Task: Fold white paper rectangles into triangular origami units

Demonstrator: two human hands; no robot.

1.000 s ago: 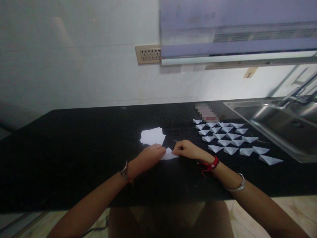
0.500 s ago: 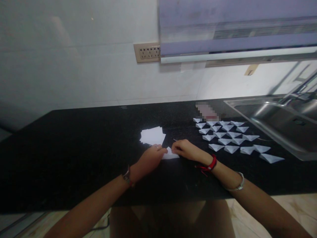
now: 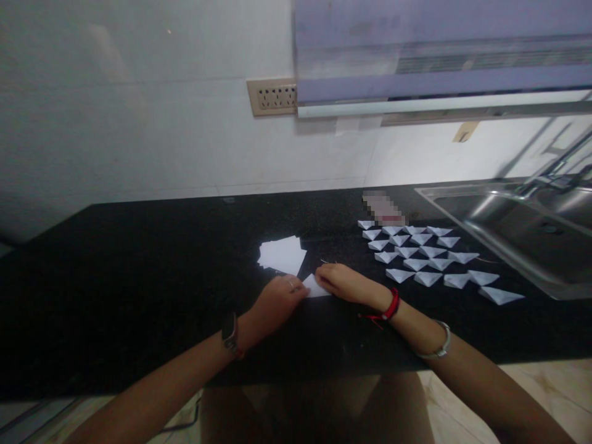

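Between my two hands a small white folded paper (image 3: 314, 288) lies on the black countertop. My left hand (image 3: 283, 299) is closed on its left corner, thumb and fingers together. On the paper's right side, the fingers of my right hand (image 3: 340, 280) are bent over and pressing it; they cover that end. Just behind my left hand is a loose stack of white paper sheets (image 3: 281, 254). To the right of my right hand, several folded white paper pieces (image 3: 416, 264) with pointed ends lie in uneven rows.
The black countertop (image 3: 139, 296) runs along a tiled wall. At the right is a steel sink (image 3: 509, 228) with a faucet (image 3: 550, 172). A blurred-out flat object (image 3: 383, 208) lies behind the folded pieces. A socket panel (image 3: 272, 97) is on the wall.
My right hand has come down over the right part of the folded paper, hiding more of it. My left hand has shifted slightly left and down. The view has moved a little.
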